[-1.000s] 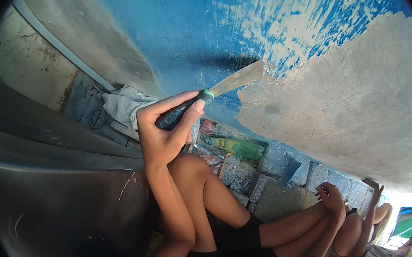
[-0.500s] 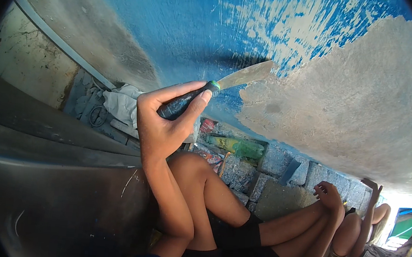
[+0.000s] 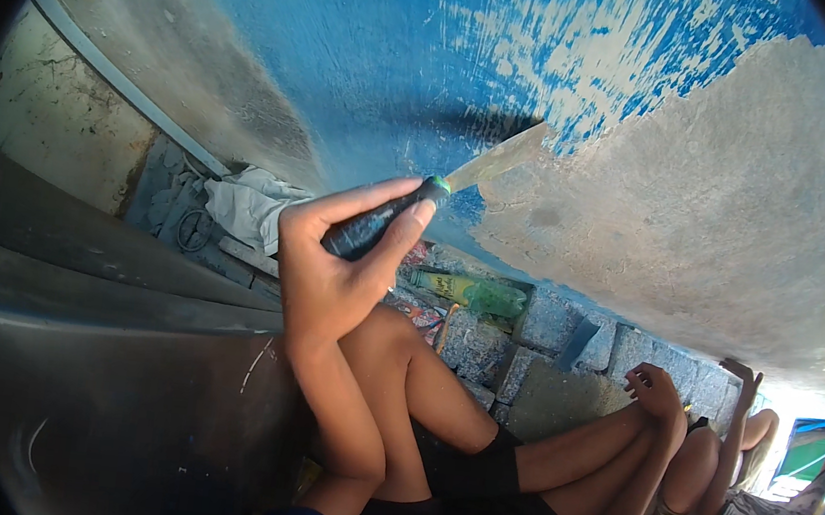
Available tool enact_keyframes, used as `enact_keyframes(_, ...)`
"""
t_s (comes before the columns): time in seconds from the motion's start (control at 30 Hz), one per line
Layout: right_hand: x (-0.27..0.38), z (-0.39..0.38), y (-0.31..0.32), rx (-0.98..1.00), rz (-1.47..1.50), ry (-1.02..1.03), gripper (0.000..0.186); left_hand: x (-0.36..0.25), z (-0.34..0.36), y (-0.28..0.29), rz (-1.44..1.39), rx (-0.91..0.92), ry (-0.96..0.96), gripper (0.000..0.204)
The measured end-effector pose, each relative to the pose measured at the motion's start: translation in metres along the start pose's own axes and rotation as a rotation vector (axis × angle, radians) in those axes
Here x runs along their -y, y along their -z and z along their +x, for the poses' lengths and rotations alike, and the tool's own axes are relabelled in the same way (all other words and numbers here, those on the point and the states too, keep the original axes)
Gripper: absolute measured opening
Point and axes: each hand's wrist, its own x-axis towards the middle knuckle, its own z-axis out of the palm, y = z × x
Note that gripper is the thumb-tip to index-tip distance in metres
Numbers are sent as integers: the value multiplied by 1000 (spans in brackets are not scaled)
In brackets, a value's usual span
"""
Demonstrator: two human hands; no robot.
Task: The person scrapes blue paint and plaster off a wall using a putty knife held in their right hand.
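A broad wall of worn blue paint and bare grey plaster (image 3: 354, 50) fills the upper view. The left hand (image 3: 325, 274) pinches a dark-handled, green-collared metal scraper (image 3: 437, 186), its tip seemingly at the wall; the right hand (image 3: 655, 392) curls loosely, apparently empty. The scraper is probably light and stiff (blade perhaps springy), best gripped by its handle; its long axis slants, blade pointing up and right.

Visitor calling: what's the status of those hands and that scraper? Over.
Left hand gripping scraper; right hand loosely bent, visibly empty. Blade tip by blue paint. Green bottle below, clear of blade.
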Motion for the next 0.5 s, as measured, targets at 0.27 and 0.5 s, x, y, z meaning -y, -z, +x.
enact_keyframes(0.27, -14, -37, -2, -81, 37, -28, 25, -29, -20, -8, 30, -41, 7, 23)
enact_keyframes(0.5, -3, -18, -1, -52, 100, 57, 25, -26, -21, -9, 124, -53, -15, 22)
